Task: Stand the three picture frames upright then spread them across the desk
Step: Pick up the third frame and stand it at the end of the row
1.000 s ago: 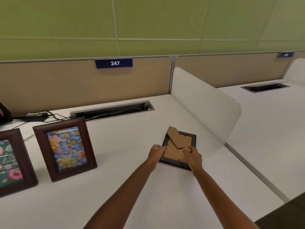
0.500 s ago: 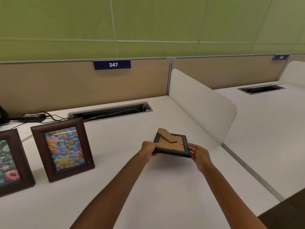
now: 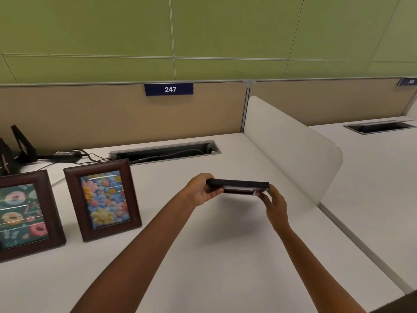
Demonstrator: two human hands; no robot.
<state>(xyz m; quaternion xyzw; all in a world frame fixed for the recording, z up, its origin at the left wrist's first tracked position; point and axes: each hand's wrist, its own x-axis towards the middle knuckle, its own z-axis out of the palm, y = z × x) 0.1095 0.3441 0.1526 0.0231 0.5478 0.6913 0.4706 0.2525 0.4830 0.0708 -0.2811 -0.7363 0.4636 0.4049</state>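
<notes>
A small black picture frame (image 3: 239, 185) hangs in the air above the white desk (image 3: 225, 256), seen almost edge-on. My left hand (image 3: 200, 190) grips its left end and my right hand (image 3: 274, 203) grips its right end. Two dark brown frames stand upright at the left: one with a flower picture (image 3: 102, 199), and one with a donut picture (image 3: 22, 215) that is cut off by the image's left edge.
A white divider panel (image 3: 291, 150) rises along the desk's right side. A cable slot (image 3: 164, 151) runs along the back, with a black power adapter and cords (image 3: 67, 154) and black stands (image 3: 21, 143) at the far left. A beige partition bears a sign reading 247.
The black frame lay back-up on the desk under both hands. It has been lifted off the surface and tilted until its edge faces me.
</notes>
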